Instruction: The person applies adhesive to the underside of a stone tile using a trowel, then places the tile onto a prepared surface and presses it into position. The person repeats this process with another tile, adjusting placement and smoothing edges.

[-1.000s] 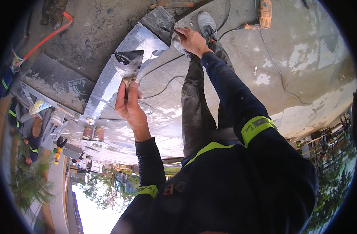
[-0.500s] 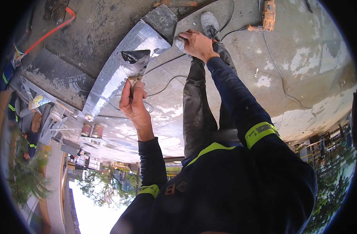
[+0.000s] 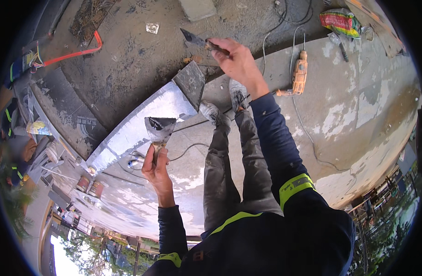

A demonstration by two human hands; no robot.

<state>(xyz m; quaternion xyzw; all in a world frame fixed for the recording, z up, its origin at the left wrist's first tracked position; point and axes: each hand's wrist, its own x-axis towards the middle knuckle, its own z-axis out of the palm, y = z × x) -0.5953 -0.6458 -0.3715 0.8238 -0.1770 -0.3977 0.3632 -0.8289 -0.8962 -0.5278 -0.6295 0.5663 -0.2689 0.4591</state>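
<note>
My left hand (image 3: pixel 158 168) is closed on the handle of a wide scraper (image 3: pixel 160 128), its blade loaded with dark paste, held in front of a long silvery sheet-covered piece (image 3: pixel 134 123). My right hand (image 3: pixel 236 66) grips a narrower putty knife (image 3: pixel 192 38) by the handle, blade pointing left above the dark end piece (image 3: pixel 187 84) of the silvery strip. My two shoes (image 3: pixel 211 112) stand on the concrete beside that strip.
An orange drill (image 3: pixel 299 73) and cables lie to the right. A red-yellow bag (image 3: pixel 340 23) is at top right, an orange hose (image 3: pixel 70 59) at upper left. Dark boards (image 3: pixel 68 112), two cans (image 3: pixel 89 186) and workers in dark clothes (image 3: pixel 17 171) are at left.
My right hand has moved up and away from beside my shoes, exposing the putty knife's blade. My view has shifted, showing more ground at the top. The left scraper sits lower in the picture.
</note>
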